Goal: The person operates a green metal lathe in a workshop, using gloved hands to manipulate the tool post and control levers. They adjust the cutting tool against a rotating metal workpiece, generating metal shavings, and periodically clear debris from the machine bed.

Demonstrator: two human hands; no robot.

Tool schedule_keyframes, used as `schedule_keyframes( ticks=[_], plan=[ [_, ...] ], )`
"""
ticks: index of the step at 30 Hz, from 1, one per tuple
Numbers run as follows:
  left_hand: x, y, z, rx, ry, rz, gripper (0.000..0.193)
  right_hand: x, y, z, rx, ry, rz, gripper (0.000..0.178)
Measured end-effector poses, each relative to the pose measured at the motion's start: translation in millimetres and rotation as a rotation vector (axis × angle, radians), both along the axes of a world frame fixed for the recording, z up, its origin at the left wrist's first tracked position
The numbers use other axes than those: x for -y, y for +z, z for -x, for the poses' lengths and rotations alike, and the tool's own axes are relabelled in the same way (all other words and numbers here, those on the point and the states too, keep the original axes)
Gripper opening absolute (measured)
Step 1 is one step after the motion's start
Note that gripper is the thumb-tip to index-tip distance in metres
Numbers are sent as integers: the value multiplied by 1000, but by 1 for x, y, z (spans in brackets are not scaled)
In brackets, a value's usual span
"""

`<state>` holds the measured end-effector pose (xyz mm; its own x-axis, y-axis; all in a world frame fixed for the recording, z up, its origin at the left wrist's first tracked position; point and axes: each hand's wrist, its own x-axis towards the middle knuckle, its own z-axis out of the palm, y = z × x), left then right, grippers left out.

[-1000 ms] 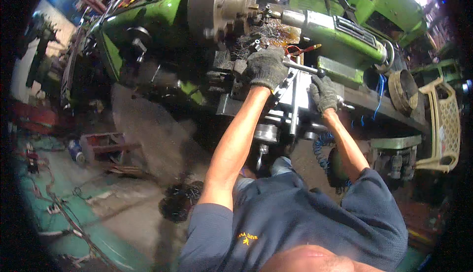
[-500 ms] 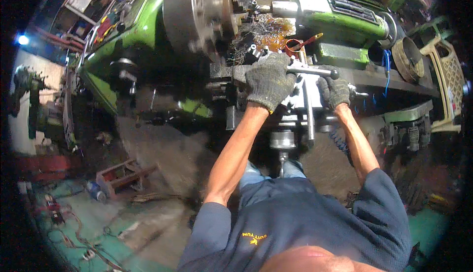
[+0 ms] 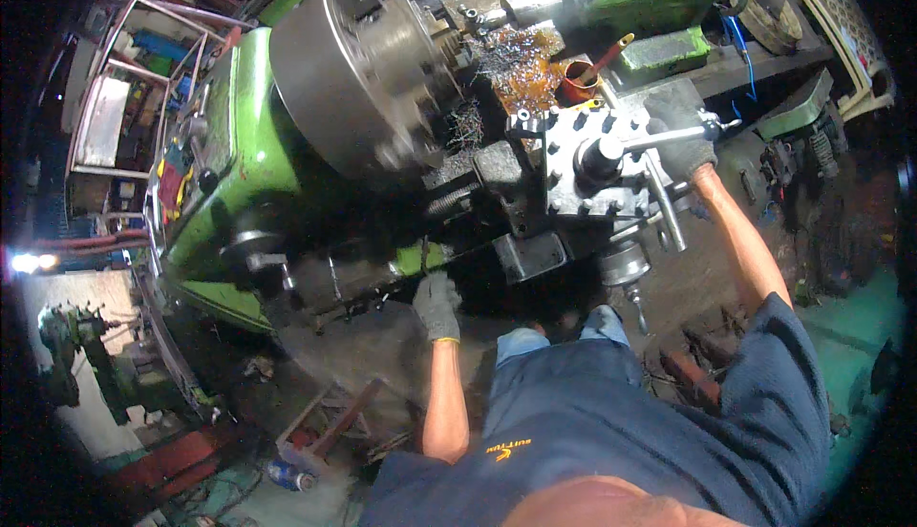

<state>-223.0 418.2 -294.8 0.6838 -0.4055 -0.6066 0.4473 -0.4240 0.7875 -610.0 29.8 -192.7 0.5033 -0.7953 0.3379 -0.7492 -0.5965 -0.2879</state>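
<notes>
My left hand (image 3: 437, 305), in a grey knit glove, is closed at the lower end of a thin lever (image 3: 424, 252) on the front of a green metal lathe. My right hand (image 3: 686, 145), also gloved, is beside the square tool post (image 3: 600, 162), behind its long clamping handle (image 3: 669, 136); its fingers are dark and blurred, so their grip is hidden. Left of the tool post is the big lathe chuck (image 3: 330, 78), its jaws smeared by motion. The tailstock (image 3: 630, 2) stands at the far right of it.
Metal chips (image 3: 516, 59) lie on the oily bed beside a red pot (image 3: 579, 80) with a brush in it. A handwheel (image 3: 625, 269) sticks out below the tool post. A beige plastic chair (image 3: 841, 26) stands far right; a metal rack (image 3: 100, 126) is at left.
My left hand has left the tool post and dropped down and left to the lever. My right hand remains by the tool post. The whole view has shifted and tilted.
</notes>
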Motion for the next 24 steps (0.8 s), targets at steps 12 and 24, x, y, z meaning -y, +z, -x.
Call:
schedule_keyframes(
  ticks=[12,24],
  plan=[
    [-23,-121,-57,-751,348,229,38,-7,20,-13,57,-1,-37,33],
    [11,-99,-98,-645,192,27,12,0,13,-6,32,18,-40,32]
  ],
)
